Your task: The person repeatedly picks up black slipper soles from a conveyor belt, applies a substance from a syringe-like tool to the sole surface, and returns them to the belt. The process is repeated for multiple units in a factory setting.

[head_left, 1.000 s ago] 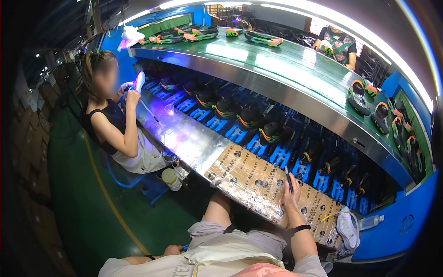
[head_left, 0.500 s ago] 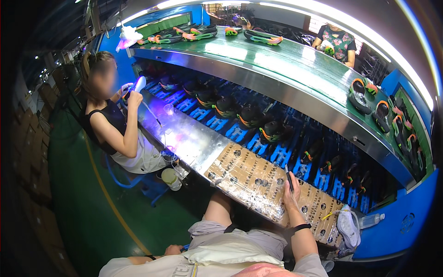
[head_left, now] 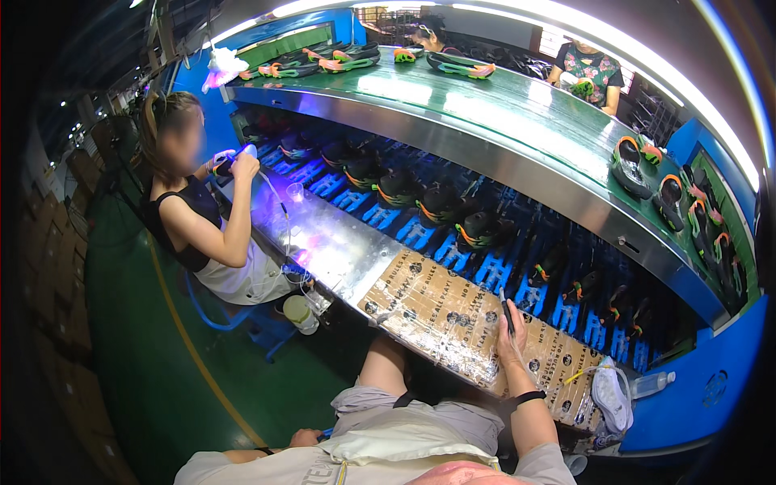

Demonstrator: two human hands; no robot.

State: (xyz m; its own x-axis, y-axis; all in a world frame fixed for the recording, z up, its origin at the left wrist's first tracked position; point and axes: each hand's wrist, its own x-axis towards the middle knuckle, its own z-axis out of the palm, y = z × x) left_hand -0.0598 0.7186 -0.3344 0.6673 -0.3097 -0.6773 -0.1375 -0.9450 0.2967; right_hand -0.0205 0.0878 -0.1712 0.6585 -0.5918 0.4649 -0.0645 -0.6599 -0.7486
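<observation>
My right hand [head_left: 510,343] rests on the brown printed cardboard [head_left: 440,311] covering the bench edge. Its fingers are closed around a slim black pen-like tool [head_left: 507,311] with a pale tip, which points away toward the rack; its exact kind is unclear. Low beside my lap is my left hand [head_left: 305,437], next to a blue edge [head_left: 326,434]; its fingers are too hidden to read. Beyond the cardboard, dark shoe uppers [head_left: 482,230] with orange and green trim sit along a row of blue holders [head_left: 491,271].
A green conveyor [head_left: 517,105] carrying shoe parts runs above the rack. At left, a seated co-worker [head_left: 202,210] holds a lit device over a shoe part. A white shoe-shaped item [head_left: 612,396] and a clear bottle [head_left: 651,385] lie at right. Another person [head_left: 594,73] stands behind the conveyor.
The co-worker's hands and lit device have shifted slightly, with the device tipped lower. Behind the conveyor, a person's head has risen into clearer view. My hands have stayed in place.
</observation>
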